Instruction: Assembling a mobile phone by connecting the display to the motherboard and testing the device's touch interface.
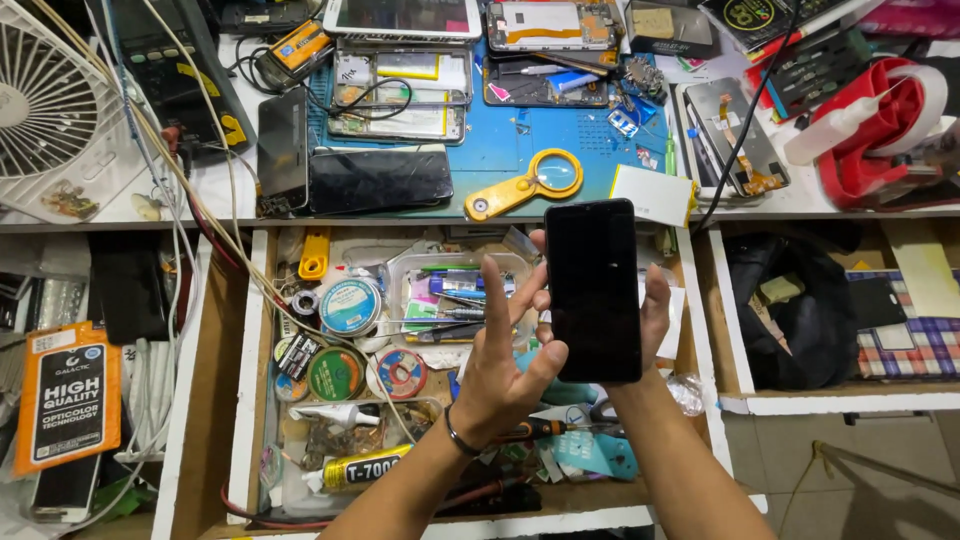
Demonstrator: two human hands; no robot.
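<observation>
The grip holds a black phone (593,290) upright, its dark screen blank. Up and left of the grip, two more dark screens (380,180) lie flat on the worktop. Far left of the grip, an orange and black rectangular package (68,395) leans by the drawer. Below and left of the grip lies a glue tube with a yellow label (362,467).

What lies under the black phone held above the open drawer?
Under the black phone, the right hand supports it; the open drawer holds tape rolls and tools. Whatever sits directly beneath is covered.
</observation>
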